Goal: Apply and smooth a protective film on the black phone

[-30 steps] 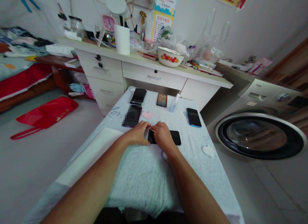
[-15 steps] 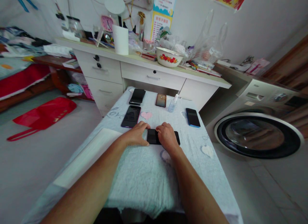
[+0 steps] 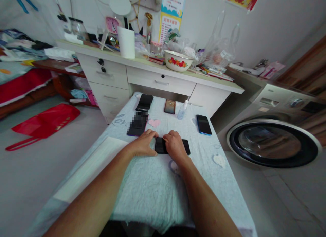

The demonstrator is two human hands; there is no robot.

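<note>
A black phone [image 3: 185, 147] lies crosswise on the cloth-covered table [image 3: 150, 186]. My left hand [image 3: 146, 143] grips its left end, thumb at the near corner and fingers at the far one. Over the middle of the screen is my right hand [image 3: 174, 143], its fingers curled together; whatever they pinch is too small to make out. Just beyond my left hand lies another dark phone [image 3: 139, 123], partly pixelated. Farther back are a stack of black phones [image 3: 144, 102], a small brown-screened phone [image 3: 169, 106] and a clear spray bottle [image 3: 182, 110]. To the right rests a blue-edged phone [image 3: 203, 124].
A white strip [image 3: 91, 169] lies along the table's left side. Behind stands a white desk [image 3: 145, 72] with a floral bowl [image 3: 178, 61] and a paper roll [image 3: 126, 42]. A washing machine [image 3: 275, 111] is on the right, a red bag [image 3: 48, 123] on the floor.
My right hand has slid slightly left across the screen. My left hand stays at the phone's left end. The whole view has shifted very slightly.
</note>
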